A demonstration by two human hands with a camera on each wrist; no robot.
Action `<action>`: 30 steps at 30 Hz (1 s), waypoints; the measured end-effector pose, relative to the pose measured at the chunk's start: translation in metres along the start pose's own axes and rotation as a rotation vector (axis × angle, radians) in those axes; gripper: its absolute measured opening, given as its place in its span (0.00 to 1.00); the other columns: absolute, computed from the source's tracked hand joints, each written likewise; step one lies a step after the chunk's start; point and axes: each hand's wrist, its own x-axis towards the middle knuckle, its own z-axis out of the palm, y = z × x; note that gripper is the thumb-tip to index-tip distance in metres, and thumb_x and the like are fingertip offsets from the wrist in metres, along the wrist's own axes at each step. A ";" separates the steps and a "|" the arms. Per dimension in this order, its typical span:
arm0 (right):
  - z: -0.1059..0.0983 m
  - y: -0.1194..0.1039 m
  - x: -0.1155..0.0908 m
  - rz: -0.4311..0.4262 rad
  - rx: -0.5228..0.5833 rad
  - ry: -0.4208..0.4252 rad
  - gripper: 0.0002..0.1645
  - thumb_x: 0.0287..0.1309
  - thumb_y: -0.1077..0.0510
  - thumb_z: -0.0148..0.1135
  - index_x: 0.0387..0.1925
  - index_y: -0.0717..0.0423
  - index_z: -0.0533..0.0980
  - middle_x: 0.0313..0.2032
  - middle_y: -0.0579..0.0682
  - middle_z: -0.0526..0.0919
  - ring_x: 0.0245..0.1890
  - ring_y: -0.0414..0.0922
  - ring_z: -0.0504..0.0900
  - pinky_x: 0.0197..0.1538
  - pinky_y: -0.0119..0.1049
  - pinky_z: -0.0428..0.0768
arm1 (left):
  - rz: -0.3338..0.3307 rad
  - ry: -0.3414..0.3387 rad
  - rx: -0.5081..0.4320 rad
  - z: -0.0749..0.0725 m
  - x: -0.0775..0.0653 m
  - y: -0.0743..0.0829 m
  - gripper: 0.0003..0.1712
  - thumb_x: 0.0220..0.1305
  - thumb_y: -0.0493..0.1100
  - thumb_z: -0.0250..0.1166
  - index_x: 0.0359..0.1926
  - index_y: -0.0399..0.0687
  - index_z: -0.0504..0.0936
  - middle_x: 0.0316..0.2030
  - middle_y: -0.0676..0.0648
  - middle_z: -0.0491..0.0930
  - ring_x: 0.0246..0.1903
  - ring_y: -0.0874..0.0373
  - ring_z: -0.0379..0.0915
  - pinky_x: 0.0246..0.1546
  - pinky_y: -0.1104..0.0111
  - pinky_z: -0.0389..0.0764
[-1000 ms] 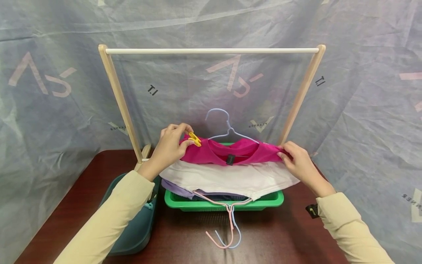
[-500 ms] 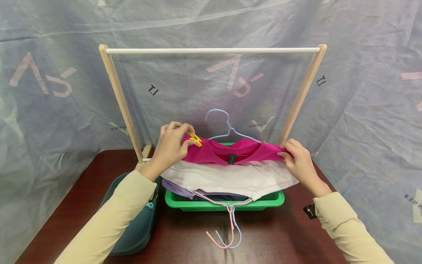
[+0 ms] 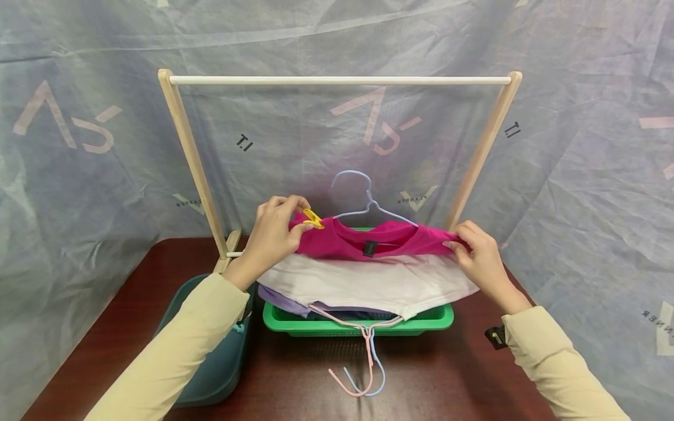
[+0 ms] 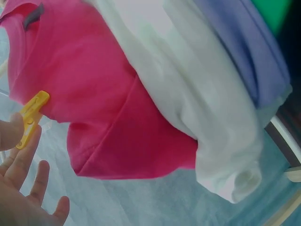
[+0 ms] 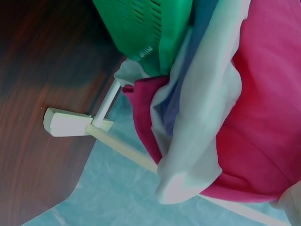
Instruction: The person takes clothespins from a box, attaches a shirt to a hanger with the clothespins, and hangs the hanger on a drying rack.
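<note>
My left hand [image 3: 276,231] pinches a yellow clothespin [image 3: 313,218] between thumb and finger; in the left wrist view the clothespin [image 4: 33,115] sits at the shoulder edge of a magenta shirt [image 4: 89,70]. The other fingers are spread. A light blue hanger [image 3: 372,206] is inside the shirt's neck, its hook upright above the collar. On the right, my right hand [image 3: 479,254] pinches the other shoulder of the magenta shirt [image 3: 321,241]. Beneath the magenta shirt lies a white garment [image 3: 363,280], with a purple garment [image 3: 284,299] under that.
A green basket [image 3: 437,321] stands under the clothes, with a pink hanger [image 3: 370,356] and another blue hanger [image 3: 381,374] hanging over its front. Behind rises a wooden rack with a white rod [image 3: 337,80]. A dark teal bin [image 3: 207,374] is at the left on the brown table [image 3: 432,380].
The blue hanger in the magenta shirt has shifted slightly right, and its hook stands a little higher. The clothespin has tipped slightly in my left hand. Both hands keep their grips.
</note>
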 end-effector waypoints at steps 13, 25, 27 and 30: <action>-0.012 0.001 -0.004 -0.076 -0.223 -0.073 0.12 0.38 0.69 0.67 0.30 0.61 0.77 0.28 0.52 0.77 0.30 0.47 0.74 0.34 0.44 0.70 | 0.006 -0.059 0.048 0.000 -0.005 -0.003 0.17 0.53 0.44 0.67 0.43 0.48 0.73 0.38 0.49 0.79 0.48 0.49 0.68 0.57 0.49 0.56; -0.022 0.008 -0.011 -0.035 -0.376 0.015 0.09 0.40 0.60 0.67 0.27 0.58 0.77 0.24 0.50 0.78 0.24 0.45 0.72 0.23 0.42 0.69 | -0.003 -0.069 0.077 0.002 -0.007 -0.008 0.17 0.53 0.45 0.67 0.43 0.49 0.73 0.37 0.49 0.80 0.48 0.49 0.68 0.57 0.49 0.56; -0.023 0.009 -0.011 -0.031 -0.389 0.026 0.10 0.40 0.59 0.68 0.27 0.58 0.77 0.24 0.50 0.78 0.23 0.46 0.72 0.22 0.42 0.68 | -0.007 -0.073 0.077 0.002 -0.007 -0.009 0.17 0.53 0.45 0.67 0.43 0.49 0.73 0.38 0.49 0.80 0.48 0.49 0.67 0.57 0.49 0.56; -0.024 0.010 -0.013 -0.032 -0.404 0.045 0.10 0.39 0.57 0.68 0.26 0.58 0.77 0.22 0.50 0.77 0.22 0.46 0.71 0.21 0.41 0.66 | -0.016 -0.087 0.067 0.002 -0.008 -0.009 0.18 0.53 0.46 0.67 0.43 0.49 0.73 0.39 0.48 0.80 0.48 0.49 0.67 0.57 0.49 0.56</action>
